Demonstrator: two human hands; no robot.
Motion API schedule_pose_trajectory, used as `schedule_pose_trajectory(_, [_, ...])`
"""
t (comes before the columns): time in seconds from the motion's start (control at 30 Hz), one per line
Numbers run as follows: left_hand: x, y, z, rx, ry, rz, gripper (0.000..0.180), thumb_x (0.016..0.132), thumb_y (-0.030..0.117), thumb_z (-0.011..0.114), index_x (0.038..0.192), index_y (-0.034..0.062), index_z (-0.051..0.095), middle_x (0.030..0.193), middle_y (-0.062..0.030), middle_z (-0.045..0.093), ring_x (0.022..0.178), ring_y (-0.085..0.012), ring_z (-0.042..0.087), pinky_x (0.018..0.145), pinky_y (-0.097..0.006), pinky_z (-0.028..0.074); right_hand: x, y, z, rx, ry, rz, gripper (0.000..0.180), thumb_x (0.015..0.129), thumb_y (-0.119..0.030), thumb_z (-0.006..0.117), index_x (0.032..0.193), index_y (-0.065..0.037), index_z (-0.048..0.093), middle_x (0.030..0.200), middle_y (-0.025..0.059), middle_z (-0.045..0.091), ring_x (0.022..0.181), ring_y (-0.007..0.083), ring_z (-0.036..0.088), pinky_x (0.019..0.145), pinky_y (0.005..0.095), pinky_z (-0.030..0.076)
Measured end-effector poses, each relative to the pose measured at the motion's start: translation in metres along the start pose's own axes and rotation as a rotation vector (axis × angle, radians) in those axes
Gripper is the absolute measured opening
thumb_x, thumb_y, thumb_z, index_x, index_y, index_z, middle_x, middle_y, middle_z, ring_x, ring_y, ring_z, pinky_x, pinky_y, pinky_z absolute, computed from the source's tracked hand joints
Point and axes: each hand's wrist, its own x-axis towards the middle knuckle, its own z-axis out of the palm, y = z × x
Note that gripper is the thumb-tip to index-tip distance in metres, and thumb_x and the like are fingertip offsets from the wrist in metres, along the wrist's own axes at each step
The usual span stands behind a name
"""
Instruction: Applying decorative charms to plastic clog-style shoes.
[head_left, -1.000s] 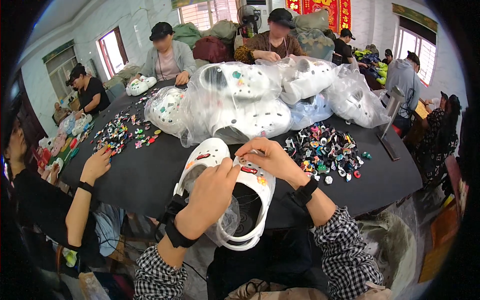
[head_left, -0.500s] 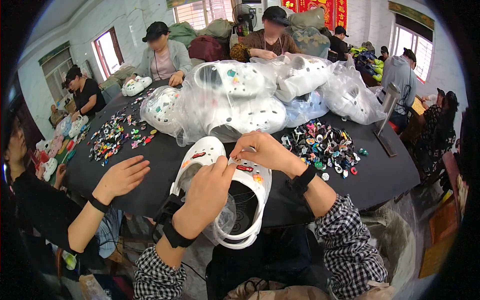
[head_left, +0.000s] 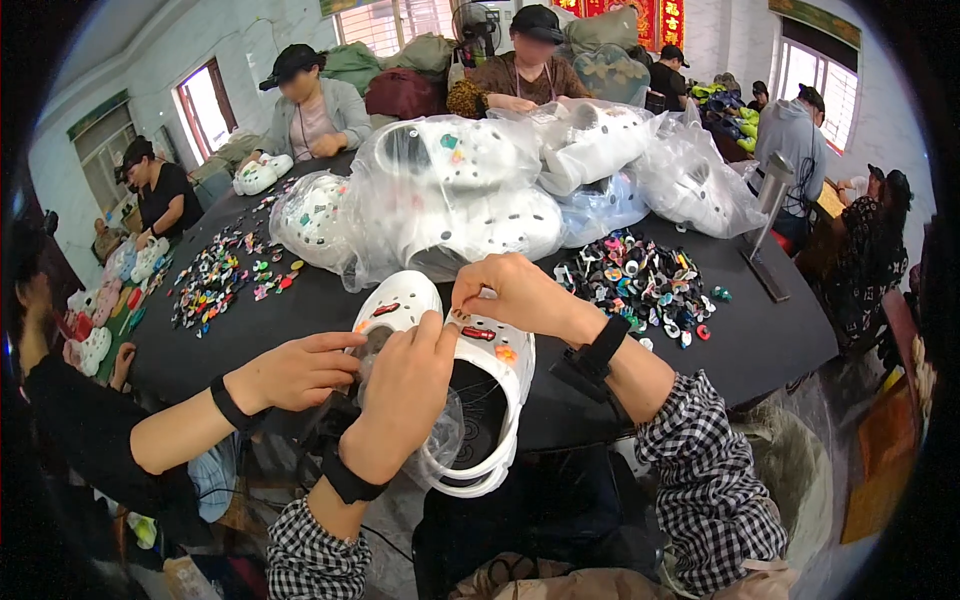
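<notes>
A pair of white clogs stands at the table's near edge. The right clog (head_left: pixel 512 375) carries a red charm and an orange flower charm on its upper; the left clog (head_left: pixel 412 292) also has a red charm. My left hand (head_left: pixel 405 385) is closed on the inner side of the right clog, fingertips near its toe. Bent over that toe, my right hand (head_left: pixel 520 298) pinches at the upper close to my left fingertips. What lies between its fingers is too small and covered to tell. A clear plastic bag (head_left: pixel 447 432) hangs at the clogs' inner side.
A co-worker's hand (head_left: pixel 305 370) reaches in from the left to the left clog. Plastic-wrapped clogs (head_left: pixel 470 190) are piled ahead. Loose charms lie in a heap (head_left: pixel 640 285) at right and a scatter (head_left: pixel 215 275) at left. A metal stand (head_left: pixel 772 230) rises at the right.
The co-worker's hand has moved right, from over the table to the left clog. My hands stay at the right clog's toe. The view has shifted slightly.
</notes>
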Motion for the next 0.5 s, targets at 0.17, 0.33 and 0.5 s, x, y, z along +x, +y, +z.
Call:
schedule_pose_trajectory(0.17, [0.003,0.004,-0.006,0.090,0.018,0.057,0.025,0.078,0.004,0.063,0.102,-0.0006,0.062,0.098,-0.0113,0.053,0.086,-0.0239,0.062,0.075,-0.034,0.050,0.002,0.005,0.002,0.058,0.021,0.001,0.005,0.077,-0.003,0.065,0.079,-0.003,0.070,0.076,0.0083,0.071,0.075,0.0240,0.070,0.071,0.0347,0.053])
schedule_pose_trajectory(0.33, [0.003,0.005,-0.004,0.160,-0.029,0.036,0.016,0.078,0.004,0.063,0.094,0.0024,0.060,0.096,-0.0105,0.053,0.087,-0.0223,0.061,0.075,-0.033,0.049,0.008,0.002,-0.006,-0.034,-0.185,0.017,0.006,0.080,-0.003,0.069,0.085,-0.001,0.072,0.083,0.0107,0.073,0.081,0.0238,0.070,0.075,0.0346,0.054])
schedule_pose_trajectory(0.5, [0.002,0.004,-0.002,0.141,-0.024,0.066,0.018,0.076,0.006,0.065,0.094,0.0045,0.061,0.097,-0.0106,0.053,0.088,-0.0245,0.061,0.078,-0.034,0.049,0.013,0.004,-0.011,0.122,-0.273,0.124,0.007,0.082,-0.005,0.069,0.087,-0.002,0.074,0.087,0.0106,0.075,0.084,0.0216,0.071,0.080,0.0347,0.054])
